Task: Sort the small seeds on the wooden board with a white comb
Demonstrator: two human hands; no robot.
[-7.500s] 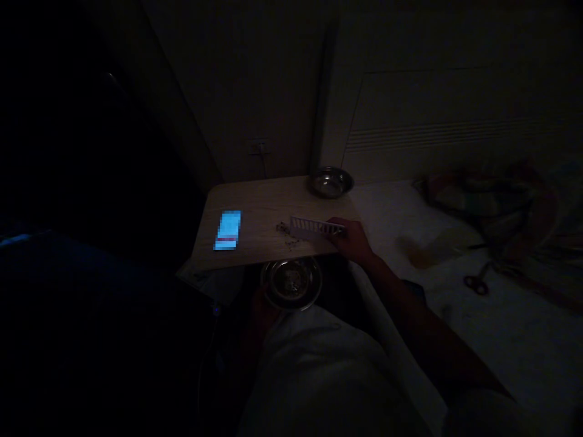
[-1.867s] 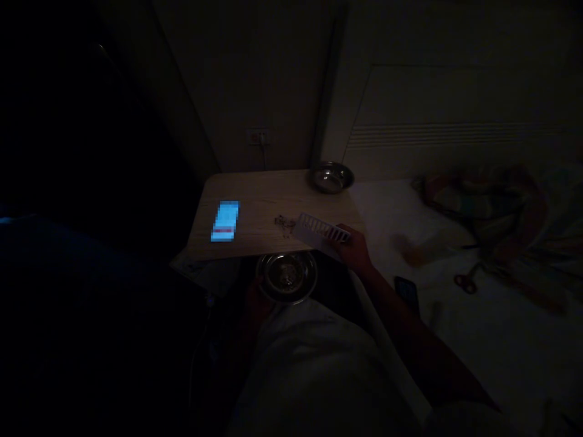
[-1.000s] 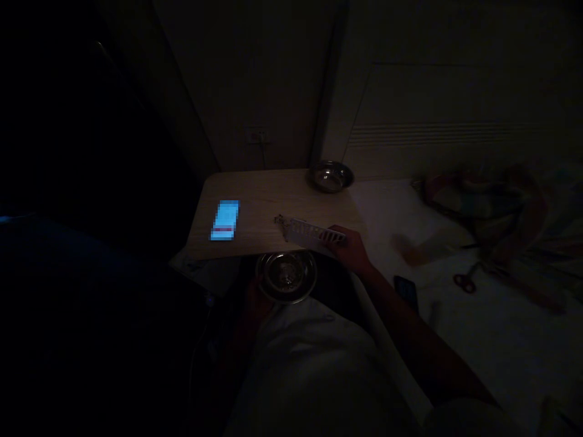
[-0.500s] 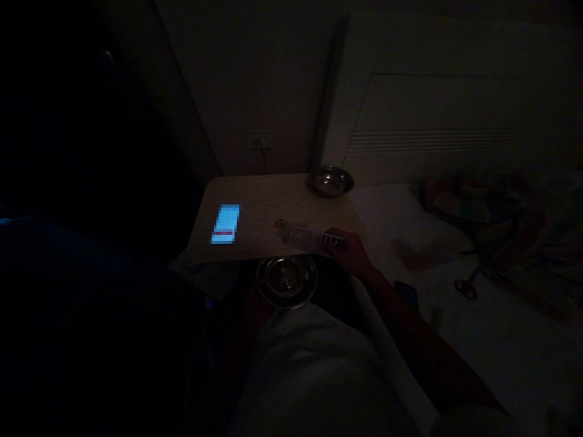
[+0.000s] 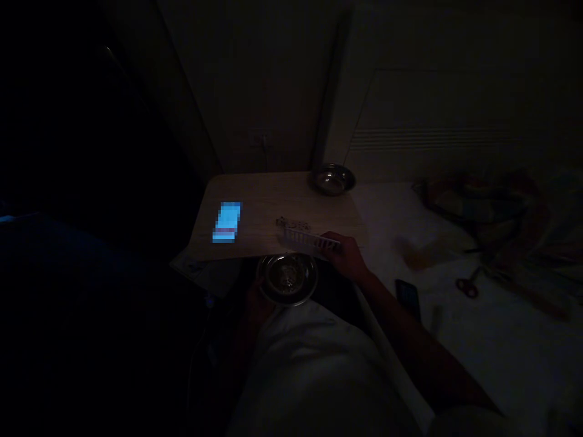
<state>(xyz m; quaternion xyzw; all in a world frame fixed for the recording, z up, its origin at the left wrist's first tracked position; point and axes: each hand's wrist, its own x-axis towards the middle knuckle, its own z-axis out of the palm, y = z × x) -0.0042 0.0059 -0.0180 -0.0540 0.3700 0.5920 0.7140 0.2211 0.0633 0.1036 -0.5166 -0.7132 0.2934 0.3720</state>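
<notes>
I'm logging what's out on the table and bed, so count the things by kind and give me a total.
Metal bowls: 2, one at the table's far edge, one by the left hand
Phones: 2, lit, dark
Slotted white tray: 1, in the right hand
Scissors: 1
Total: 6

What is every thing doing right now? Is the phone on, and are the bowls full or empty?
phone: flat on the table, screen lit blue.
near bowl: below the table's edge, held by the left hand, some bits inside.
far bowl: upright at the table's back edge, contents too dark to tell.
white slotted tray: gripped in the right hand.
small bits: loose on the table.
scissors: lying on the bed.
</notes>
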